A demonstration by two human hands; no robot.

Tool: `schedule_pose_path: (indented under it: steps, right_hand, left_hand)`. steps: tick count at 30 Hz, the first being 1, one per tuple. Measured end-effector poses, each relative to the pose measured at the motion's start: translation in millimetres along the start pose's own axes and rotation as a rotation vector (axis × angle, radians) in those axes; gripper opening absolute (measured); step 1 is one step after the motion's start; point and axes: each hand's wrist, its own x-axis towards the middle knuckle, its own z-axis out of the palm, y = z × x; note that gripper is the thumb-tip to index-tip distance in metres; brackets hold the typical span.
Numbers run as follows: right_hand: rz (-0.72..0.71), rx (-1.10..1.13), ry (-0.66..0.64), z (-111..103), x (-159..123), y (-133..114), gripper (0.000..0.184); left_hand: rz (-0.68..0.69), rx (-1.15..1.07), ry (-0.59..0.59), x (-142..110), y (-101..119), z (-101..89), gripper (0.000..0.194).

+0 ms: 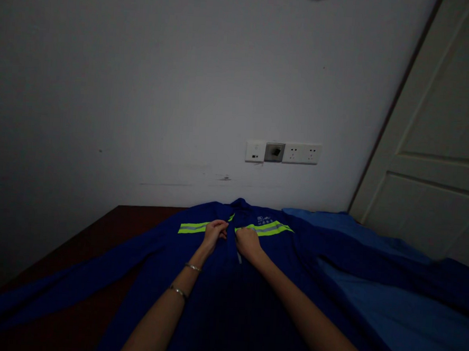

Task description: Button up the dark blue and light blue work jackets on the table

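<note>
A dark blue work jacket (226, 307) with yellow-green reflective stripes (193, 227) across the chest lies spread flat on a dark brown table (91, 241), collar toward the wall. My left hand (214, 232) is closed, pinching the jacket's front edge at chest height. Right beside it, my right hand (247, 241) is also closed on the opposite front edge, near a small pale zipper pull or tab (239, 258). The two hands almost touch at the jacket's centre line. Two thin bracelets (179, 291) sit on my left forearm.
A lighter blue garment or cloth (389, 307) lies on the right under the jacket's sleeve. A white wall with a row of sockets and switches (283, 152) stands behind the table. A white panelled door (438, 156) is at the right.
</note>
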Motion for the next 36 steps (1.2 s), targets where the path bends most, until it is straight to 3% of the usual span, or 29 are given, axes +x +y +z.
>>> schedule_pose_path:
  steps: [5, 12, 16, 18, 20, 28, 36]
  right_hand:
    - [0.084, 0.131, 0.049, 1.0, 7.1, 13.5, 0.023]
    - [0.294, 0.834, -0.094, -3.1, 20.0, 54.6, 0.020]
    - [0.379, 1.134, -0.128, -2.0, 19.9, 70.3, 0.017]
    - [0.443, 1.384, -0.138, -0.3, 20.0, 74.8, 0.013]
    - [0.464, 1.520, -0.140, 1.8, 20.6, 76.9, 0.011]
    - [0.539, 1.384, -0.057, 6.9, 20.5, 66.1, 0.010]
    - [0.629, 1.537, -0.019, 7.1, 20.1, 69.4, 0.020]
  left_hand:
    - [0.011, 0.074, -0.012, 0.4, -1.4, 2.2, 0.018]
    - [0.053, 0.330, -0.041, -3.3, -2.2, 11.5, 0.011]
    - [0.390, 0.648, 0.014, -8.3, -2.6, 15.4, 0.003]
    - [0.552, 0.758, -0.008, -11.0, -1.9, 16.6, 0.007]
    - [0.624, 0.802, -0.060, -12.8, -1.6, 17.5, 0.010]
    - [0.508, 0.792, -0.132, -12.2, -4.3, 17.3, 0.012]
    - [0.521, 0.808, -0.151, -17.5, 0.2, 18.8, 0.013]
